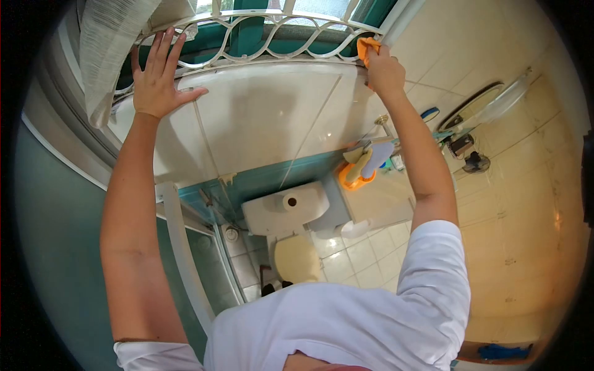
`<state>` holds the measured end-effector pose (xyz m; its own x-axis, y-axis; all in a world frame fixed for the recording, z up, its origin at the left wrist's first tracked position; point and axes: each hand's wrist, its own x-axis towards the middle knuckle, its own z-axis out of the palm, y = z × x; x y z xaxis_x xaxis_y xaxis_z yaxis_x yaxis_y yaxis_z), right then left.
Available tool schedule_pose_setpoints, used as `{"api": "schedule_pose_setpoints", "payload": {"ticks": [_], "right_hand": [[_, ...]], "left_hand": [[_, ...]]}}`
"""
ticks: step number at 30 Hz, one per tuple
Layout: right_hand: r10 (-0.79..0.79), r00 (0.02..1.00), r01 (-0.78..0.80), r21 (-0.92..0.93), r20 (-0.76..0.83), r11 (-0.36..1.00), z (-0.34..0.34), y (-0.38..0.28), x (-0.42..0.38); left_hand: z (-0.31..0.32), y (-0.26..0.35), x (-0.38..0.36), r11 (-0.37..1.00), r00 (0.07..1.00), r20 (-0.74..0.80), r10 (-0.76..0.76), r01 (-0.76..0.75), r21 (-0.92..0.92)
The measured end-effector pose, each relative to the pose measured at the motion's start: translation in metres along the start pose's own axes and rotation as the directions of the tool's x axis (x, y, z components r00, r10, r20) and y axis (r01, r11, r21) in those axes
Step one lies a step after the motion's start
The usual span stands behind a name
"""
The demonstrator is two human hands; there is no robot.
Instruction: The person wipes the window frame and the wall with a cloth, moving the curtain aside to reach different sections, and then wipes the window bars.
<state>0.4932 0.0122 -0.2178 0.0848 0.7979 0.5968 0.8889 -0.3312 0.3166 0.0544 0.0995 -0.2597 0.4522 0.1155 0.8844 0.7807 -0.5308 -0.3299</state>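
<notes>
A tiled bathroom is seen from above, with a window behind a white grille (260, 12) along the top of the wall. On the worktop (387, 195) one orange container (352, 184) is set, in or against which two things are seen, one yellowish (357, 168) and one lavender (377, 157); what they are cannot be told. One roll (290, 196) is stood on the toilet cistern (263, 214). In a low niche (470, 356) one blue item (504, 351) is held.

One orange cloth (366, 49) is held at the right end of the grille, clamped in the fingers of the right hand (387, 73). The left hand (158, 89) is laid on the grille's left end, its fingers spread apart. Beside it, part of the grille is covered by one curtain (111, 55). Part of the worktop is hidden by the right forearm (424, 145).
</notes>
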Motion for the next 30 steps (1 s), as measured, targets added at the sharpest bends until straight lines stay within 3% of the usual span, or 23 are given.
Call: {"api": "schedule_pose_setpoints", "payload": {"ticks": [3,9,12,15,19,22,25,28,30], "right_hand": [[-0.027,0.984,0.040,-0.070,0.179,0.997,0.011,-0.004,-0.019],[-0.002,0.989,-0.058,0.399,0.150,0.915,0.025,0.009,-0.022],[0.125,0.972,-0.176,0.259,0.199,0.950,0.027,-0.004,-0.017],[0.100,0.898,-0.233,0.272,0.429,0.934,-0.002,-0.023,-0.009],[-0.005,0.952,-0.128,0.416,0.305,0.900,0.007,-0.003,-0.011],[-0.008,0.927,-0.141,0.367,0.376,0.919,-0.019,0.008,-0.008],[0.050,0.990,-0.071,0.152,0.135,0.986,-0.019,0.003,-0.005],[-0.014,0.996,0.016,-0.024,0.084,1.000,0.008,0.000,0.002],[-0.011,0.995,0.001,0.097,0.104,0.995,0.025,-0.012,-0.009]], "left_hand": [[0.000,0.000,0.001,1.000,1.000,-0.018,0.009,-0.010,-0.015],[0.001,0.000,0.000,0.999,1.000,0.000,-0.023,0.023,-0.024],[0.002,0.000,-0.001,0.999,1.000,-0.003,-0.021,0.021,-0.024],[0.001,0.001,-0.002,0.999,0.999,0.016,-0.037,0.037,-0.017],[0.003,0.000,-0.001,1.000,0.999,0.021,-0.029,0.029,-0.009],[0.003,0.000,-0.001,1.000,1.000,-0.001,-0.017,0.017,-0.019],[0.002,0.001,0.000,1.000,1.000,0.000,-0.016,0.016,-0.014],[0.001,0.000,0.002,1.000,1.000,-0.011,-0.007,0.007,-0.011],[0.000,0.001,-0.001,1.000,1.000,0.003,-0.007,0.007,-0.012]]}}
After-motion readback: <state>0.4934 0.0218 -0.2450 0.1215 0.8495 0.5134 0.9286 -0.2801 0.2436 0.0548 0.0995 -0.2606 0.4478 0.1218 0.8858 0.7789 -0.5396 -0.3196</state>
